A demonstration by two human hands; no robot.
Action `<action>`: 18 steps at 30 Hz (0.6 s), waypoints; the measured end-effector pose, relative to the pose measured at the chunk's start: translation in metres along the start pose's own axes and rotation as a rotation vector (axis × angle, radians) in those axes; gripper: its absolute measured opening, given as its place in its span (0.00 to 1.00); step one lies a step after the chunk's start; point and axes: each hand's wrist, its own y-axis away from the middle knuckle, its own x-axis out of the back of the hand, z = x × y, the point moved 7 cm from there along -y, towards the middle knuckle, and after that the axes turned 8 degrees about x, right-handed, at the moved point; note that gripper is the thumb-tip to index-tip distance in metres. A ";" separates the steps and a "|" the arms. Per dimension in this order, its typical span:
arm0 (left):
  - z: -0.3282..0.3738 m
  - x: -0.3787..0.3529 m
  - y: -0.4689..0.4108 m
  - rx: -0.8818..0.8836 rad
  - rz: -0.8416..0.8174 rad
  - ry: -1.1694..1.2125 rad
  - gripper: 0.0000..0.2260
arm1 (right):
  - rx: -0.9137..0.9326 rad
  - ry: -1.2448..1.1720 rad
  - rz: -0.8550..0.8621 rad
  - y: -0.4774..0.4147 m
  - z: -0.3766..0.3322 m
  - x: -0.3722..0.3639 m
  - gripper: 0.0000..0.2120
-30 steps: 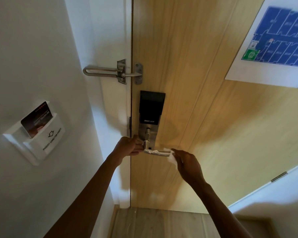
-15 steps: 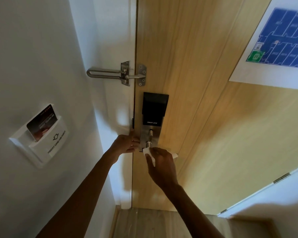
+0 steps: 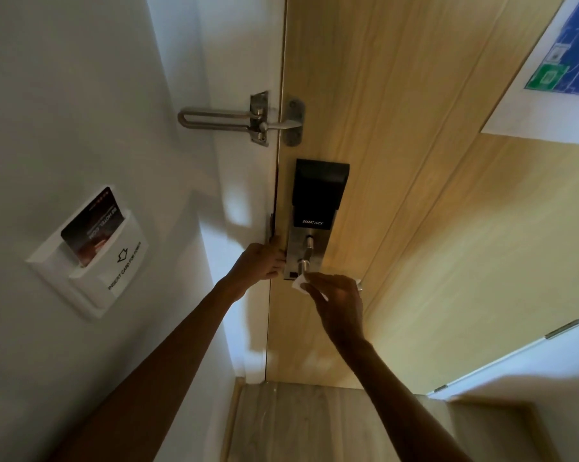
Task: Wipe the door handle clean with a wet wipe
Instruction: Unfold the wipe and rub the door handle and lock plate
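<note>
White plaster wall on our left, smooth and matte, and we start with the key-card holder (image 3: 91, 261), a square white plastic plate with a glossy dark card standing in its slot. Moving right we pass the swing-bar guard (image 3: 221, 120), a brushed metal loop latched across to the wooden door (image 3: 415, 195), pale grain running in long streaks.

Now the action. Our left hand (image 3: 259, 261) rests at the door's edge just beside the lock plate, fingers loosely curled against it and grasping nothing that we can see. Next comes the smart lock (image 3: 318, 195), a black glossy housing over a satin steel plate. Below it sits the door handle (image 3: 303, 265), a slim metal lever, mostly hidden under our right hand (image 3: 340, 301). That hand is clenched around the wet wipe (image 3: 300, 283), a thin white crumpled sheet pressed on the lever near its pivot.

Risk from here, as we judge it: pushing down too hard could drop the lever and unlatch the door. The damp wipe may slide on polished metal and miss the underside. Moisture could creep toward the lock electronics.

Far right, an evacuation plan (image 3: 561, 61) in blue and green.
</note>
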 end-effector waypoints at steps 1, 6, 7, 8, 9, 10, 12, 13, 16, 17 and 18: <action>-0.001 -0.003 0.000 -0.001 -0.026 0.006 0.28 | 0.044 0.017 -0.034 0.000 0.003 -0.001 0.13; -0.007 -0.001 -0.005 0.007 -0.038 0.003 0.24 | 0.144 0.009 -0.166 -0.005 0.013 0.011 0.13; -0.007 -0.001 -0.006 0.012 -0.054 -0.005 0.26 | 0.132 0.000 -0.189 -0.006 0.017 0.016 0.13; -0.007 -0.003 -0.005 0.020 -0.070 -0.005 0.26 | 0.110 -0.011 -0.215 -0.007 0.022 0.021 0.13; -0.008 -0.004 -0.005 0.030 -0.074 -0.008 0.26 | 0.082 -0.026 -0.242 -0.007 0.028 0.025 0.13; -0.008 -0.004 -0.006 0.036 -0.064 -0.008 0.27 | 0.048 -0.048 -0.267 -0.007 0.035 0.029 0.13; -0.009 -0.002 -0.007 0.035 -0.030 -0.026 0.29 | -0.025 -0.103 -0.290 -0.004 0.049 0.038 0.13; -0.009 -0.001 -0.008 0.033 -0.019 -0.039 0.29 | -0.056 -0.122 -0.302 -0.003 0.055 0.043 0.13; -0.007 -0.003 -0.008 0.050 -0.034 -0.052 0.32 | -0.060 -0.105 -0.366 -0.002 0.071 0.056 0.11; -0.006 -0.004 -0.007 0.054 -0.035 -0.069 0.33 | -0.066 -0.086 -0.384 -0.001 0.078 0.060 0.10; -0.005 -0.005 -0.006 0.046 -0.033 -0.080 0.33 | -0.087 -0.063 -0.388 -0.001 0.086 0.065 0.09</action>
